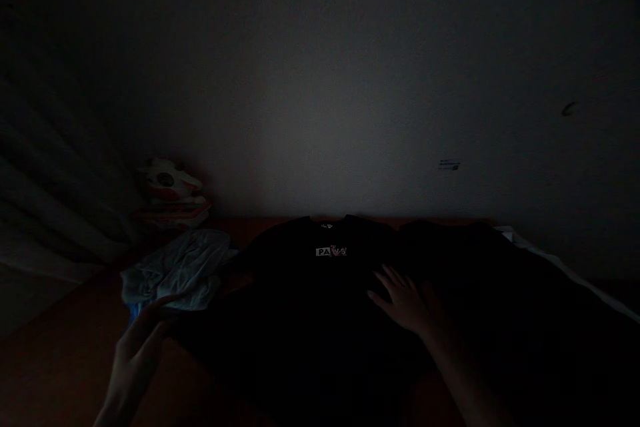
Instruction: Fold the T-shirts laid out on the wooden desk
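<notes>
A black T-shirt (300,300) lies spread out, its neckline toward the wall and a small "PAWS" print on the chest. At its left edge, my left hand (137,350) has its thumb and fingers closed on the dark sleeve cloth; the fingertips are hard to make out in the low light. My right hand (403,300) rests palm down on the right side of the shirt, fingers stretched out and slightly apart. Much of the shirt's outline is lost in the dark.
A crumpled grey-blue cloth (177,270) lies beside the left sleeve. Behind it, a white and red object (173,183) sits on a small stack by the wall. More dark fabric (460,247) with a white-edged piece lies at right. A curtain (45,207) hangs at left.
</notes>
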`<state>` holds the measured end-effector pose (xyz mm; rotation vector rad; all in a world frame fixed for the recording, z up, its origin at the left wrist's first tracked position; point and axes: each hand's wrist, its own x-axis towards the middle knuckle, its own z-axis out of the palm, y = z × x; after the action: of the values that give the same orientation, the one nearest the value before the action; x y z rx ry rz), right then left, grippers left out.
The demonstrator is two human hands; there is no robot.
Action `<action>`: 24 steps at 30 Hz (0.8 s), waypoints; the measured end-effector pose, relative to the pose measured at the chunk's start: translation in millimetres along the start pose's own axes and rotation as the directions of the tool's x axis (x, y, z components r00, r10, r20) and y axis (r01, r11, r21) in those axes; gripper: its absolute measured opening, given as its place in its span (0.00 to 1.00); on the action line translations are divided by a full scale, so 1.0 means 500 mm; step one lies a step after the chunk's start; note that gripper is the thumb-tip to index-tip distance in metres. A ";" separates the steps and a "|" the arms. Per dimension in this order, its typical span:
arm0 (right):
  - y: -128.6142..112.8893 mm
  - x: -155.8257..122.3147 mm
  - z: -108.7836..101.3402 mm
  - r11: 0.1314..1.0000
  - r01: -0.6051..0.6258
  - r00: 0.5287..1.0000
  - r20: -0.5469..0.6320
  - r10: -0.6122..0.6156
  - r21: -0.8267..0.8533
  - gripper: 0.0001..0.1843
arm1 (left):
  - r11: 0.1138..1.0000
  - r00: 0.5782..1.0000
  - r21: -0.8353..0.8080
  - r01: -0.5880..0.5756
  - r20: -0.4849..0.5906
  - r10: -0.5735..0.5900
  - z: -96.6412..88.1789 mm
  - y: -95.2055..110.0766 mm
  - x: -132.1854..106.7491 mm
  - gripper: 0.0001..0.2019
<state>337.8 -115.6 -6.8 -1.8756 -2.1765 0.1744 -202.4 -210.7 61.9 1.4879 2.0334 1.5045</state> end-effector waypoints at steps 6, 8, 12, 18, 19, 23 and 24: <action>-0.046 -0.038 -0.026 0.986 0.142 0.979 -0.158 -0.126 0.093 0.21 | 0.901 0.929 0.300 -0.314 0.292 0.227 -0.028 -0.085 -0.034 0.20; -0.077 -0.078 -0.054 0.959 0.208 0.976 -0.101 -0.192 0.193 0.16 | 0.832 0.874 0.316 -0.456 0.335 0.352 -0.004 -0.074 -0.045 0.19; -0.108 -0.180 -0.108 0.932 0.219 0.951 0.149 -0.269 0.290 0.32 | 0.788 0.789 0.299 -0.538 0.509 0.345 0.041 -0.040 -0.058 0.20; -0.070 -0.264 -0.109 0.973 0.042 0.994 0.093 -0.065 0.227 0.35 | 0.896 0.821 0.244 -0.372 0.537 0.194 0.053 -0.055 -0.070 0.18; -0.064 -0.267 -0.106 0.968 0.006 0.995 0.096 -0.031 0.250 0.31 | 0.920 0.812 0.211 -0.329 0.561 0.161 0.049 -0.055 -0.071 0.18; -0.036 -0.282 -0.116 0.892 -0.214 0.961 0.250 0.119 0.397 0.27 | 0.956 0.800 0.201 -0.213 0.597 0.053 0.020 -0.018 -0.093 0.16; -0.023 -0.288 -0.124 0.853 -0.291 0.937 0.310 0.163 0.432 0.29 | 0.956 0.825 0.219 -0.197 0.563 0.041 0.007 0.001 -0.107 0.16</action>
<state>362.7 -263.9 38.6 -1.8843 -1.8144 0.9650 -174.5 -251.7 40.9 1.9082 1.8455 0.7009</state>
